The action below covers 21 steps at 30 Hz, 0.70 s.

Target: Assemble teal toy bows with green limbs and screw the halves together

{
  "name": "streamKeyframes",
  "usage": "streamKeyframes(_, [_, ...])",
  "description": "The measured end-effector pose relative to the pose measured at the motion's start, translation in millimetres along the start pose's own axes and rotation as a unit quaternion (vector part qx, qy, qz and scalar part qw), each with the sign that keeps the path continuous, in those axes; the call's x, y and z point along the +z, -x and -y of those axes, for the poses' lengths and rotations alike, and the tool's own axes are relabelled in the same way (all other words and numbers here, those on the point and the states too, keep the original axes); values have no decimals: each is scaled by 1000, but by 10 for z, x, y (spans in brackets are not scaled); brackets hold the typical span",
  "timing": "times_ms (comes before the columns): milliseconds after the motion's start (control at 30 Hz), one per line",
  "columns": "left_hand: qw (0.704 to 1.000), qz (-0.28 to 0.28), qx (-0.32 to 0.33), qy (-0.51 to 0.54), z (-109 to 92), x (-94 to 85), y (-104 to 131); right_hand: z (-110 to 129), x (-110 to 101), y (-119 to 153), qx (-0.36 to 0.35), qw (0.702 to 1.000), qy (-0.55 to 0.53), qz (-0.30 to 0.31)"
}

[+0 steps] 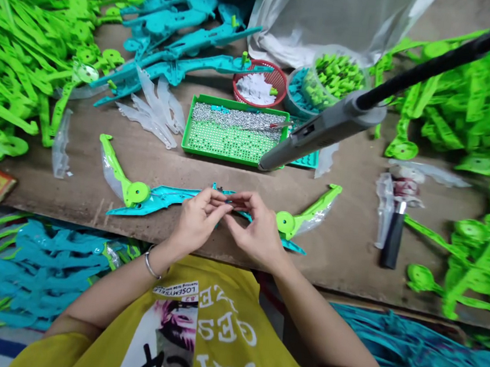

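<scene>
In front of me lies a toy bow's blue plastic body (162, 198), flat along the table. A green limb (117, 167) joins its left end, and another green limb (314, 211) joins its right end, each with a clear plastic piece along it. My left hand (200, 217) and my right hand (255, 231) meet just over the middle of the body. Both sets of fingers are pinched together, their tips nearly touching. Something small and dark seems to be between them, too small to name. The hands cover the middle of the blue body.
A green tray (227, 143) of small metal parts stands behind the bow, near a red basket (259, 83) and a tub of green pieces (337, 79). A grey screwdriver (325, 128) hangs at an angle. A black-handled hammer (392, 234) lies right. Green parts (18, 49) are heaped left.
</scene>
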<state>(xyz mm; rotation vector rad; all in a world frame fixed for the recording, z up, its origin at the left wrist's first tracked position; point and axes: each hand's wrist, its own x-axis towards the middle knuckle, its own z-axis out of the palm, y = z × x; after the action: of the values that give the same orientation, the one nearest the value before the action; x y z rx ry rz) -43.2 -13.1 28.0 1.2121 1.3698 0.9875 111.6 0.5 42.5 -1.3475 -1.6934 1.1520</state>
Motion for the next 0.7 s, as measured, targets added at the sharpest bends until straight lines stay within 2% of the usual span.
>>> streamKeyframes(67, [1000, -3, 8, -10, -17, -15, -11, -14, 8, -7, 2, 1000, 13, -24])
streamKeyframes(200, [987, -97, 51, -118, -34, -107, -69, -87, -26, -31, 2, 998, 35, -58])
streamKeyframes(233, [981, -104, 69, -148, -34, -131, -95, -101, -46, -39, -4, 997, 52, -57])
streamKeyframes(267, [977, -89, 87, -172, -33, -151, -124, -110, -69, -50, -16, 996, 74, -52])
streamKeyframes(367, [970, 15, 124, -209, -36, -183, -198, -118, -135, -95, -74, 985, 151, -32])
streamKeyframes(433, [963, 51, 143, -224, -49, -190, -219, -120, -165, -136, -98, 976, 189, -38])
streamKeyframes(567, [954, 63, 167, -239, -89, -201, -210, -139, -166, -219, -92, 972, 207, -60])
streamKeyframes(700, [952, 48, 176, -247, -89, -194, -218, -148, -125, -278, -102, 976, 189, -47])
